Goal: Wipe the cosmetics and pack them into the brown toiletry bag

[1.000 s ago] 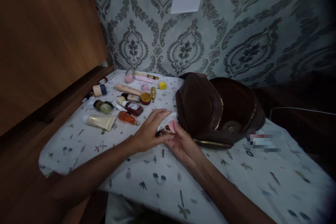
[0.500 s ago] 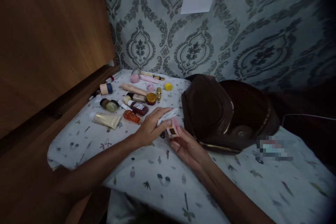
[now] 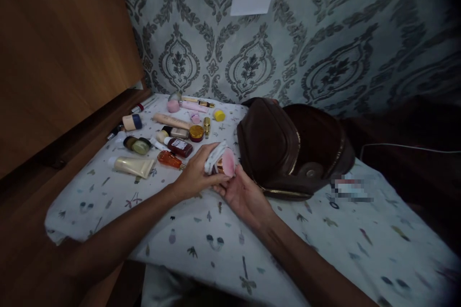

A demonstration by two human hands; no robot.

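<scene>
Within left hand point(image 3: 192, 174), pink-ended object point(image 3: 228, 163)

No text is legible; the label point(image 3: 179, 145) on the dark bottle point(image 3: 188, 150) left of the grip is too small.

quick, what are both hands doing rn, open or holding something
Left hand: closed on a white cloth and a pink-ended item.
Right hand: loosely curled at the same item; whether it grips cannot be told.

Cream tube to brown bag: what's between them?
Head view, going rightward: orange bottle, left hand, the white cloth and pink-ended item held there, then right hand near the brown bag.
</scene>
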